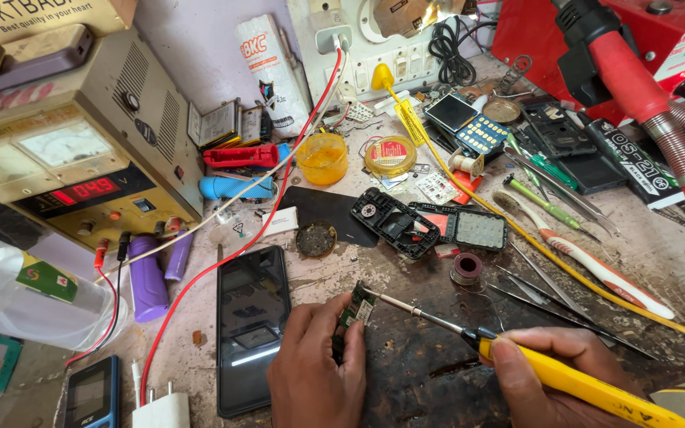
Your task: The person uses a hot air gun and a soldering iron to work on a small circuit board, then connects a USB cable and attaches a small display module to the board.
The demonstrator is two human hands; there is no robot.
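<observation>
Cluttered repair table (pixel 660 261), scarred and stained, seen from the head camera.

Hands. Left hand (pixel 315 372): fingers closed around a small green circuit board (pixel 356 307), held on edge at the table's near middle. Right hand (pixel 552 372): closed in a pen grip on a yellow soldering iron (pixel 588 388), its metal tip (pixel 378 297) at the board's top edge.

Handling note. It looks wise to keep the board braced against the table, the tip on one joint only and briefly, and the left fingers clear of the hot shaft.

Nearby items. Black smartphone (pixel 253 325), face up, just left of the left hand. Solder spool (pixel 467 268) beyond the iron. Opened handset shell (pixel 396 222) and keypad frame (pixel 465 226) side by side, farther back. Toothbrush (pixel 596 269) and tweezers (pixel 572 198) to the right.

Packages, labels, signs. Beige power supply (pixel 81 150) at left, red digits on a dark display. White pouch with red lettering (pixel 275 71) leaning on the back wall. Gold carton (pixel 49 16) with dark print, top left. Yellow tub (pixel 323 158) and round yellow-red tin (pixel 390 154) at centre back. Black packet with white lettering (pixel 636 166), right. Clear bottle with green-yellow label (pixel 17 297), far left. Red machine (pixel 596 40), top right, with red hose (pixel 675 135).
</observation>
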